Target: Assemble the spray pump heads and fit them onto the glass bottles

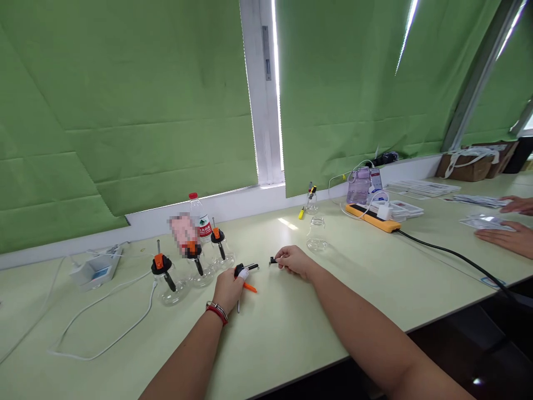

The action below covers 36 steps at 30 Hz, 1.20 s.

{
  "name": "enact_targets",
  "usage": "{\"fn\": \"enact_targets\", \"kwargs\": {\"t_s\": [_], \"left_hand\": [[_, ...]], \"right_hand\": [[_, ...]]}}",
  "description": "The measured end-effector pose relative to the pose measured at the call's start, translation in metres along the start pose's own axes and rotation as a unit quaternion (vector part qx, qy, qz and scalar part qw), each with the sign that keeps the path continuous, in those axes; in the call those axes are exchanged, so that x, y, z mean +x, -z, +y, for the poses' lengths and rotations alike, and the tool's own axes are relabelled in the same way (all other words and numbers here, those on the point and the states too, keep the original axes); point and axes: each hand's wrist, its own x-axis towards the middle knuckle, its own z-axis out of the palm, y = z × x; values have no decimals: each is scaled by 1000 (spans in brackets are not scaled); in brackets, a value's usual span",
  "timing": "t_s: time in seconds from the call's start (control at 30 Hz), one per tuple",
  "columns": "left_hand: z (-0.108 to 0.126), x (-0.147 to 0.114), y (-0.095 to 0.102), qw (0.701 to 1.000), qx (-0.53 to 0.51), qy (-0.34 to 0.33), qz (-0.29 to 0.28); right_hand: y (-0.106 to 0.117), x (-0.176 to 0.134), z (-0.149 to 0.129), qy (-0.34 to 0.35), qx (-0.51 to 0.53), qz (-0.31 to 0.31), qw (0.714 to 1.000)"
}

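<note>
My left hand [228, 289] is closed around a black bottle top [239, 270] with an orange lever [250, 288] and a thin metal rod; a dark stem points right from it. A little to the right, my right hand [293, 261] pinches a small black part [272, 260] between its fingertips. The stem and this part are apart. Left of my hands stand glass bottles fitted with similar black-and-orange tops, among them the leftmost glass bottle [175, 294] and a glass bottle [225, 257] nearest the wall. An open glass bottle [317, 236] without a top stands beyond my right hand.
A red-capped water bottle [203, 219] stands near the wall. White cables and a white power strip [96, 268] lie at left. An orange power strip [372, 217], a purple jug [358, 186] and paper stacks sit at right. Another person's hands [508, 239] rest at the right edge.
</note>
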Motion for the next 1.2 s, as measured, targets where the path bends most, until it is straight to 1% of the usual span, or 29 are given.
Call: {"fn": "enact_targets", "kwargs": {"t_s": [0.1, 0.17, 0.4, 0.6, 1.03, 1.2], "left_hand": [[-1, 0, 2, 1000, 1, -3, 9], [0, -1, 2, 1000, 3, -8, 13], [3, -4, 4, 1000, 4, -19, 9], [4, -4, 5, 1000, -5, -25, 5], [3, -4, 4, 1000, -9, -23, 3], [4, -5, 6, 1000, -13, -22, 1]], "right_hand": [[17, 0, 2, -16, 6, 23, 1000], [21, 0, 4, -20, 5, 40, 999], [15, 2, 3, -3, -18, 103, 994], [19, 3, 2, 12, -30, 147, 989], [31, 9, 7, 4, -47, 222, 974], [32, 10, 8, -11, -46, 228, 973]]}}
